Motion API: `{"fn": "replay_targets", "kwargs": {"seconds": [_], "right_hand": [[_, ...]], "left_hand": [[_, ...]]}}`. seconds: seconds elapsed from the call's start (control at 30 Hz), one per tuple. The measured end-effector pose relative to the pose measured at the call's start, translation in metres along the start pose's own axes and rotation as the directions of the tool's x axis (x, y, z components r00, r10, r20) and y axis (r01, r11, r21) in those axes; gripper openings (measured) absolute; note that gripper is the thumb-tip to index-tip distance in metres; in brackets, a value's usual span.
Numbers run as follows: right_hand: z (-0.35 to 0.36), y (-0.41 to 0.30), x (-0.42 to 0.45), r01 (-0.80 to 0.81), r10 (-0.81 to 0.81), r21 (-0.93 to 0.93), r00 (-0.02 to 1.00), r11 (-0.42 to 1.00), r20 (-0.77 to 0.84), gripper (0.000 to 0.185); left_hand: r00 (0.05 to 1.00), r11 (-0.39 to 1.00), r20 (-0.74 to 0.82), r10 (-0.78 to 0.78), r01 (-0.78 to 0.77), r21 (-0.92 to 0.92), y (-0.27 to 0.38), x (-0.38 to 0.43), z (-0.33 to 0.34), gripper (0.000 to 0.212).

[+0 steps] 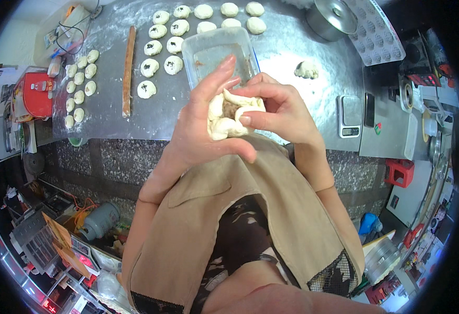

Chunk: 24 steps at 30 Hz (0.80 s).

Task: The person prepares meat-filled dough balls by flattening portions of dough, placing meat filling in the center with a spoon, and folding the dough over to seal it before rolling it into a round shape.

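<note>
A piece of pale dough (226,126) with brownish filling (230,108) showing at its centre rests in my left hand (198,125), whose thumb and fingers curve around it. The fingers of my right hand (282,108) pinch the dough's folded edge from the right. Just beyond my hands stands a clear plastic container (217,41) with brown smears of residue inside, partly hidden by my left fingers. Rows of round dough buns (149,67) lie behind and left of it, several of them dotted with dark specks on top. A lone dough lump (306,70) sits to the right.
A floured wooden rolling pin (128,70) lies left on the metal table (107,106), beside smaller dough balls (79,97). To the right are a kitchen scale (349,117), a phone (369,110), a lidded pot (331,19) and a moulded tray (376,31). A gas cylinder (101,220) stands behind left.
</note>
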State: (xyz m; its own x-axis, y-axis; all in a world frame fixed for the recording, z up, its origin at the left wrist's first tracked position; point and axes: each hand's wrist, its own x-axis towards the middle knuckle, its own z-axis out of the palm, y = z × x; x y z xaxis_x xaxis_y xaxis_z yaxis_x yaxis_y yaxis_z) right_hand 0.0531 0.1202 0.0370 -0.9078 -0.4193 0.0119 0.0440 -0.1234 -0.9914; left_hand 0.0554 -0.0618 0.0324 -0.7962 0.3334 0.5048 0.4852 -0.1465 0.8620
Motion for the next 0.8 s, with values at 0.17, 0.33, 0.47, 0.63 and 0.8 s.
{"fn": "replay_targets", "kwargs": {"seconds": [0.17, 0.33, 0.47, 0.63, 0.8], "right_hand": [[-0.001, 0.002, -0.004, -0.038, 0.040, -0.115, 0.999, 0.993, 0.012, 0.034], [-0.008, -0.002, -0.008, -0.075, 0.066, 0.335, 0.997, 0.939, 0.039, 0.033], [-0.004, 0.004, -0.007, 0.003, -0.002, 0.187, 1.000, 0.982, -0.005, 0.019], [-0.004, -0.008, -0.001, 0.064, -0.062, 0.079, 0.998, 0.995, -0.020, 0.012], [0.011, 0.027, 0.006, 0.215, 0.074, 0.635, 0.915, 0.742, -0.396, 0.049]], "left_hand": [[0.995, 0.984, 0.078, -0.055, 0.040, 0.176, -0.002, 0.000, 0.002, 0.096], [0.996, 0.989, 0.032, -0.085, 0.080, 0.124, -0.001, 0.003, 0.001, 0.091], [0.988, 0.987, 0.084, -0.126, 0.117, 0.106, 0.002, 0.005, 0.006, 0.088], [0.962, 0.962, 0.011, -0.272, 0.272, 0.037, 0.002, 0.005, 0.012, 0.079], [0.980, 0.996, -0.200, -0.005, 0.023, 0.085, -0.012, 0.005, 0.028, 0.073]]}}
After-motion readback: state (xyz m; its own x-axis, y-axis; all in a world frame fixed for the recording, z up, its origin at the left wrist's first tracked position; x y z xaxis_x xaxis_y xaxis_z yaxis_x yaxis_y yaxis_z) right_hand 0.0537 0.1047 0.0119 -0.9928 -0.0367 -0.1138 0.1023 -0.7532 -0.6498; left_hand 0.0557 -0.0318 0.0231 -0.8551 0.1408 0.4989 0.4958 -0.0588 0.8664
